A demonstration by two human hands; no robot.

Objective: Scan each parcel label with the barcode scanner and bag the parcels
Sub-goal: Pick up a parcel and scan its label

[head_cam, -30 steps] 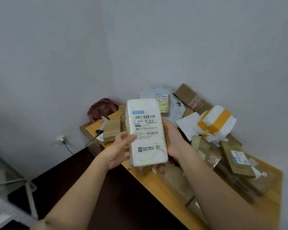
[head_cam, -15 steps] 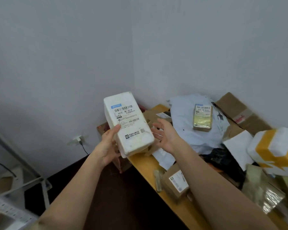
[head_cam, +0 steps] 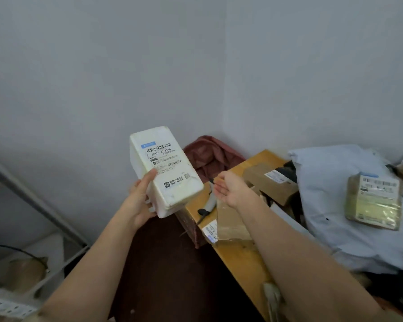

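My left hand (head_cam: 141,201) grips a white foam parcel (head_cam: 165,169) from its left side and lifts it off the table, with the barcode label facing me. My right hand (head_cam: 230,188) hovers open just right of the parcel, palm up, touching nothing. Below and between the hands, a white barcode scanner (head_cam: 208,201) with a black handle lies on the wooden table (head_cam: 240,259) near its left end. A dark red bag (head_cam: 209,156) slumps in the corner behind the table.
Brown cardboard parcels (head_cam: 272,182) lie by my right hand. A large pale blue mailer (head_cam: 349,205) carries a yellowish wrapped parcel (head_cam: 373,201). A flat brown parcel (head_cam: 230,224) rests at the table's front edge. A metal rack (head_cam: 33,205) stands at the left.
My right hand let go of the white parcel and drew away to the right. My left hand alone now holds it, and my view has swung left toward the corner.
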